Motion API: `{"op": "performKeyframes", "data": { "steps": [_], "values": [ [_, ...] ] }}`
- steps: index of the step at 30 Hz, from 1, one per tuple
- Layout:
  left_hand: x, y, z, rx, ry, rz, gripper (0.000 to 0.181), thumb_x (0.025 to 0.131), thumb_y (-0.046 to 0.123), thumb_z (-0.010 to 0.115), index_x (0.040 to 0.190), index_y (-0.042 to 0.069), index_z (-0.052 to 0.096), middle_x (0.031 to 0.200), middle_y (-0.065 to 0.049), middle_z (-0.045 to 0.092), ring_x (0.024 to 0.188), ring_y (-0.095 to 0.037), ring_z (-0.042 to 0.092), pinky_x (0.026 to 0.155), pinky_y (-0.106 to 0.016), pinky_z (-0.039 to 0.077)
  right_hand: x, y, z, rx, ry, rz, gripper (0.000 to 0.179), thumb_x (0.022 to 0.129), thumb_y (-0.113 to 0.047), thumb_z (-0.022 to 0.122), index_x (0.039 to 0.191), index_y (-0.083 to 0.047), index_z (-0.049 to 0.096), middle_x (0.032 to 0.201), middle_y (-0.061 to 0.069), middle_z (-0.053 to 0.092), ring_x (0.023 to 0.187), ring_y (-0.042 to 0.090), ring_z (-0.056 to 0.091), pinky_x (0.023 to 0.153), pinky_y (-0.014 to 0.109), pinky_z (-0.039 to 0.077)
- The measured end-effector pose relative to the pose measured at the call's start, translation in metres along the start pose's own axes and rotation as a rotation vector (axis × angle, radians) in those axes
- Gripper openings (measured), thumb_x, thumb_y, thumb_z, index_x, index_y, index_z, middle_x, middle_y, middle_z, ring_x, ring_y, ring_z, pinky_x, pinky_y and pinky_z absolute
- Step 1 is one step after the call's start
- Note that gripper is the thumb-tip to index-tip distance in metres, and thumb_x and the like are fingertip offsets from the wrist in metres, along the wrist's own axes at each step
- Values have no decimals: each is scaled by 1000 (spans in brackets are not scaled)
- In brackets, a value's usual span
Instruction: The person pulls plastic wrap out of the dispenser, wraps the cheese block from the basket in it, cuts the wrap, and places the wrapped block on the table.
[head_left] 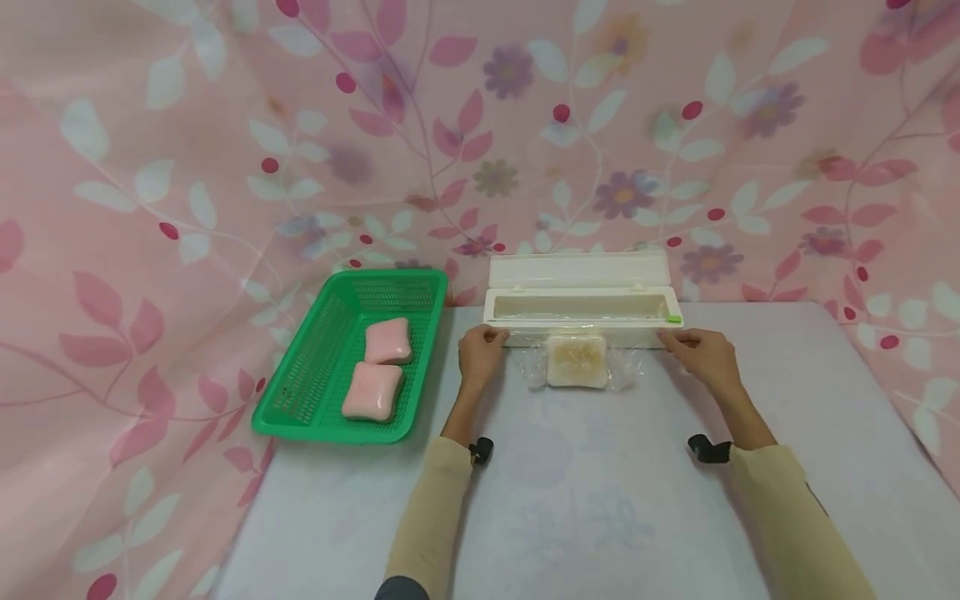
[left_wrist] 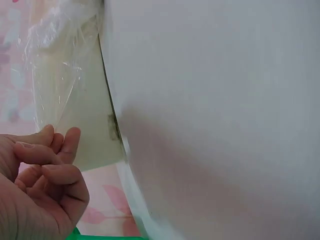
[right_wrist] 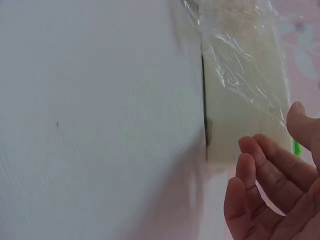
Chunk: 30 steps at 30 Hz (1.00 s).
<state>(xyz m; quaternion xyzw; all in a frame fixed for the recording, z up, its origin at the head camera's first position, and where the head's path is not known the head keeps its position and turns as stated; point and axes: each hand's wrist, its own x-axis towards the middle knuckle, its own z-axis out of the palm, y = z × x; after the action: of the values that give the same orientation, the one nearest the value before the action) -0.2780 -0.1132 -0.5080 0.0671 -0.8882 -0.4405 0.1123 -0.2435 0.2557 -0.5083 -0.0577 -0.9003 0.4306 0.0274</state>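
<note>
Against the back curtain stands a white plastic-wrap dispenser (head_left: 583, 305) with its lid raised and a small green tab (head_left: 673, 318) at its right end. Clear plastic wrap (head_left: 534, 367) drapes over its front, around or over a pale, pillow-shaped bar (head_left: 577, 361) that looks like soap. My left hand (head_left: 478, 354) pinches the wrap's left corner between thumb and fingertip at the dispenser's front. At the opposite end, my right hand (head_left: 705, 357) has its thumb (right_wrist: 298, 112) at the wrap's corner, the other fingers apart from it before the dispenser's front face.
Left of the hands, a green plastic basket (head_left: 300, 417) holds two pink pillow-shaped bars (head_left: 372, 390) like soap. A white cloth (head_left: 555, 508) covers the table. Floral curtain (head_left: 600, 125) hangs close behind the dispenser.
</note>
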Motion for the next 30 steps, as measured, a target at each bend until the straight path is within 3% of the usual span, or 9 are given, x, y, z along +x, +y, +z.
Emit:
{"op": "performKeyframes", "data": {
  "steps": [4,8,11,14,18,21,26,30],
  "values": [
    [-1,3,3,-142,-17,35,6,90,13,74,89,7,73,84,-4,73,79,-18,69,65,-28,50,1,-3,9,87,12,18,61,88,-55,66,116,-1,71,101,16,71,83,29,66,60,30,54],
    [-2,5,4,-351,-82,64,5,91,1,68,95,4,68,89,-10,73,74,-25,70,53,-22,45,2,-3,14,197,56,-10,46,90,-41,71,111,0,71,86,1,71,80,26,66,59,26,52],
    [-3,2,3,-434,-115,67,8,91,1,68,99,4,69,92,-11,72,58,-24,62,47,-21,40,0,-2,16,265,62,-49,39,92,-34,71,110,1,69,82,-10,68,79,22,67,59,24,52],
    [-4,-3,1,-457,-125,64,8,91,4,70,98,4,72,91,-11,71,46,-15,48,46,-20,38,-2,0,17,288,55,-117,33,92,-28,71,109,0,68,87,-12,66,77,16,67,59,25,52],
    [-6,-9,-4,-447,-145,80,7,92,4,69,96,4,74,92,-8,71,44,-8,45,46,-21,39,-5,4,16,264,56,-259,21,94,-16,69,107,1,69,94,4,68,73,10,64,56,22,50],
    [-7,-12,-8,-392,-162,162,10,93,-1,66,94,5,74,92,-7,71,46,-9,47,47,-21,40,-7,8,16,218,50,-331,13,94,-7,66,103,0,71,96,16,69,74,7,62,56,19,48],
    [-12,-13,-13,-210,-168,371,16,90,-8,65,87,5,74,87,-6,71,52,-11,49,52,-23,41,-11,14,15,95,-27,-329,11,95,-9,64,101,-7,73,99,12,72,85,12,61,66,19,48],
    [-16,-13,-15,-70,-204,444,17,90,-7,64,85,7,73,86,-2,70,64,-11,52,60,-23,44,-17,15,15,27,-75,-332,12,95,-11,64,103,-9,74,102,9,72,91,25,63,70,26,49]
  ]
}}
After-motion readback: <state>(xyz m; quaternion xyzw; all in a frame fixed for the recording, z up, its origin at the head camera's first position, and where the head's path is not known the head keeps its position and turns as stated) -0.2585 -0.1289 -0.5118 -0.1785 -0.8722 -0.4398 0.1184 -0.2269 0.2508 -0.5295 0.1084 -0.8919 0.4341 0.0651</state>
